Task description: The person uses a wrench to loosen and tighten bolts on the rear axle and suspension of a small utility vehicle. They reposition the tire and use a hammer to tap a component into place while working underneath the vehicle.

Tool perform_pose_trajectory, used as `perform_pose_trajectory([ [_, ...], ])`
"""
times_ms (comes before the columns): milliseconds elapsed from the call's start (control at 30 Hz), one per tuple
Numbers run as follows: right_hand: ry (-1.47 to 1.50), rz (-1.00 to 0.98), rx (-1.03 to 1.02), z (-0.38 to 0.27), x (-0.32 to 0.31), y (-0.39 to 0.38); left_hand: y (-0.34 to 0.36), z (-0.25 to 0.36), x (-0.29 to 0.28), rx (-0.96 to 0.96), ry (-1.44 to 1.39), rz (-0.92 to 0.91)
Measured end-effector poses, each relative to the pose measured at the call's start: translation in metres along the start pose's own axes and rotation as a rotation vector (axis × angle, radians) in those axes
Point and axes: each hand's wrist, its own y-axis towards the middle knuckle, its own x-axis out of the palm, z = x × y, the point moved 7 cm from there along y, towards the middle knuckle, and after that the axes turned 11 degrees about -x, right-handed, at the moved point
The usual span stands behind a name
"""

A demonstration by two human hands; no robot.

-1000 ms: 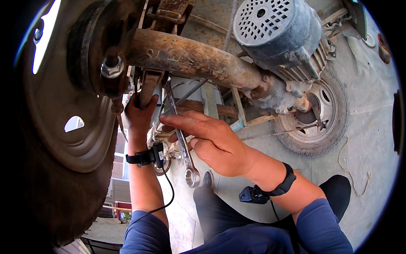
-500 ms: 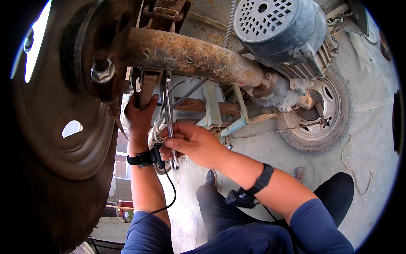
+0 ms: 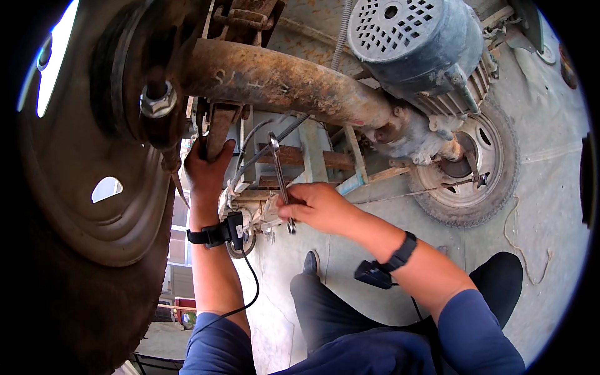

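Observation:
In my right hand (image 3: 322,206) is a long shiny wrench (image 3: 279,169), pinched near its lower end. It stands nearly upright, its upper end in open air to the right of the rusty bracket (image 3: 219,128). That bracket hangs below the thick rusty axle tube (image 3: 269,78). My left hand (image 3: 209,165) is raised to the bracket's lower end and closed around it, thumb on the right side; the other fingertips are partly hidden behind the metal.
A large wheel (image 3: 81,206) looms close on the left, beside a bolt with a shiny nut (image 3: 157,101). At upper right sits a blue-grey motor (image 3: 419,50), with another wheel (image 3: 469,169) beyond. Cables (image 3: 262,150) and frame bars (image 3: 315,150) lie behind the wrench. A rope (image 3: 519,237) lies on the floor.
My right hand has drawn the wrench away from beside the bracket, to the right, and the wrench now leans the other way. The left hand has stayed at the bracket.

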Motion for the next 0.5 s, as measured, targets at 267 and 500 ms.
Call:
perform_pose_trajectory([
  [267, 0.72, -0.244, 0.076, -0.076, -0.003, -0.026, 0.0, 0.004, -0.001, -0.013, 0.048, 0.023],
  [500, 0.884, -0.249, 0.07, -0.076, -0.01, -0.024, -0.001, 0.001, -0.001, -0.024, 0.075, 0.03],
])
